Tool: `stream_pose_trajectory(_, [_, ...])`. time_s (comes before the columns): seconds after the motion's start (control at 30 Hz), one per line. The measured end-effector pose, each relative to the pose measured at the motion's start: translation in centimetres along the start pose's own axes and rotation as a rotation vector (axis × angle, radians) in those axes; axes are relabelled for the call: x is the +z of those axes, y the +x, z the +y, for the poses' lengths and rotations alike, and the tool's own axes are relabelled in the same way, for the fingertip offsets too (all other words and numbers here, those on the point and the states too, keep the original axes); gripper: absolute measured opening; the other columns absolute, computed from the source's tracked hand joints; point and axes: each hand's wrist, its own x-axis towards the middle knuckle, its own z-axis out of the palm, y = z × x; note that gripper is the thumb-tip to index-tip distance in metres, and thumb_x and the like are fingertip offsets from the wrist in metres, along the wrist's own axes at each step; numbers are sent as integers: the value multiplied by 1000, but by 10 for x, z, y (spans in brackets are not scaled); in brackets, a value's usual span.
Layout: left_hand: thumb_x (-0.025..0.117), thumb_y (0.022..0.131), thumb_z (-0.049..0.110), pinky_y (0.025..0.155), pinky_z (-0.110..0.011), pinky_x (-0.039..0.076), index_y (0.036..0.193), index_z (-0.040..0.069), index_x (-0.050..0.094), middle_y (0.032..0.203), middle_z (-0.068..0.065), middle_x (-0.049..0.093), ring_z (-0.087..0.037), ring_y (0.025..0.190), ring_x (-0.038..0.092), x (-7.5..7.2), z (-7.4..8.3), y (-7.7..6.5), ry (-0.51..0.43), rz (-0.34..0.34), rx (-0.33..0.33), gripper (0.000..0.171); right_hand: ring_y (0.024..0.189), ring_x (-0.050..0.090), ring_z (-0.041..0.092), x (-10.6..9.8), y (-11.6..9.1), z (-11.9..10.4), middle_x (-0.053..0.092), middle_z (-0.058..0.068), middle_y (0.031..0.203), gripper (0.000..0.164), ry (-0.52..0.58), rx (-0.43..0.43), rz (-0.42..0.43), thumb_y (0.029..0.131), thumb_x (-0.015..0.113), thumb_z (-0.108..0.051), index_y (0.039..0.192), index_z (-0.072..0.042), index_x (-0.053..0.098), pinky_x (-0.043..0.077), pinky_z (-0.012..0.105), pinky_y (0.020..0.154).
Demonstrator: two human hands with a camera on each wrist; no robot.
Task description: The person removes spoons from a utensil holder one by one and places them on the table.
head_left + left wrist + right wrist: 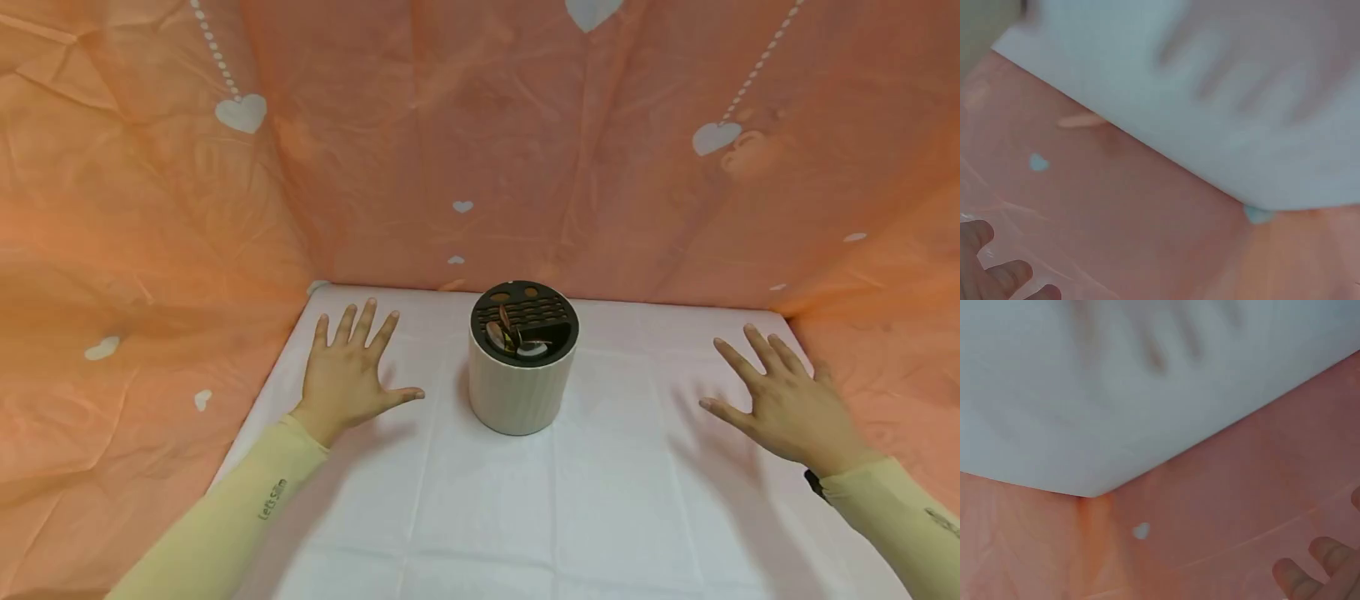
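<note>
A white ribbed cylindrical holder [517,392] stands upright on the table, topped by a black slotted lid [522,315]. Several small shiny things [501,335], too small to make out, poke up at the lid's front opening. To the left of the holder, my left hand [341,379] hovers with fingers spread and nothing in it. My right hand [795,408] is held farther off on the other side, likewise spread and bare. Fingertips of the left hand [1010,275] show at the lower left of its wrist view; those of the right hand [1300,578] appear at lower right in the other.
A white cloth [487,517] covers the table. Orange drapes [450,142] printed with white hearts rise behind it and along both sides. Pale yellow sleeves [247,508] cover the forearms, and both hands cast shadows on the cloth.
</note>
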Motion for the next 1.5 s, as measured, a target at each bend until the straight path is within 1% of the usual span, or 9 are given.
stream_pose_trajectory(0.17, [37,66,99,113,-62,9,159,21,28,162,-15,22,-40,146,21,-2,28,12,-37,-4,33,122,133,33,52,-9,9,-15,21,20,161,89,6,-50,-4,87,63,-66,158,-22,32,16,79,99])
stream_pose_trajectory(0.3, [39,67,98,112,-62,15,159,21,28,160,-17,28,-42,143,28,-3,49,20,-81,7,55,120,128,41,52,-17,17,-29,22,18,162,86,7,-89,-1,88,61,-66,158,-23,33,19,75,102])
stream_pose_trajectory(0.43, [41,68,97,111,-61,21,159,20,29,156,-18,35,-43,140,34,-2,66,27,-123,27,63,119,109,56,49,-24,25,-43,28,18,159,83,-9,-151,39,89,63,-62,156,-21,37,34,66,98])
stream_pose_trajectory(0.53, [41,69,96,110,-59,24,158,19,31,153,-18,40,-42,138,37,1,75,30,-151,37,62,118,99,63,42,-29,34,-58,34,16,157,78,6,-204,83,90,66,-56,154,-20,40,50,55,80])
stream_pose_trajectory(0.67, [40,71,96,109,-58,27,157,16,34,150,-18,45,-41,136,40,5,82,33,-187,42,58,118,95,68,30,-36,46,-80,44,8,152,72,64,-278,145,91,68,-48,153,-22,43,51,43,55])
stream_pose_trajectory(0.83, [41,74,93,108,-56,31,156,12,36,147,-18,48,-41,132,45,7,89,35,-217,64,52,116,77,68,16,-44,61,-105,59,2,135,60,146,-418,249,90,72,-35,145,-20,53,46,34,47])
stream_pose_trajectory(0.97, [44,76,90,106,-56,34,153,9,40,143,-20,51,-43,128,49,9,92,36,-248,103,55,112,66,63,6,-52,71,-123,67,-4,114,48,215,-497,310,90,73,-27,135,-19,61,42,28,44])
stream_pose_trajectory(1.13, [45,79,87,104,-54,36,150,5,43,141,-20,53,-42,125,51,10,93,37,-275,125,56,108,64,60,6,-55,85,-144,68,-6,100,39,310,-567,354,87,75,-17,125,-17,68,43,27,46])
stream_pose_trajectory(1.5, [42,81,87,105,-52,37,151,5,41,139,-22,54,-41,126,51,9,94,37,-287,104,49,108,65,60,10,-51,102,-170,70,-3,106,32,370,-600,337,90,75,-15,121,-18,69,47,31,52])
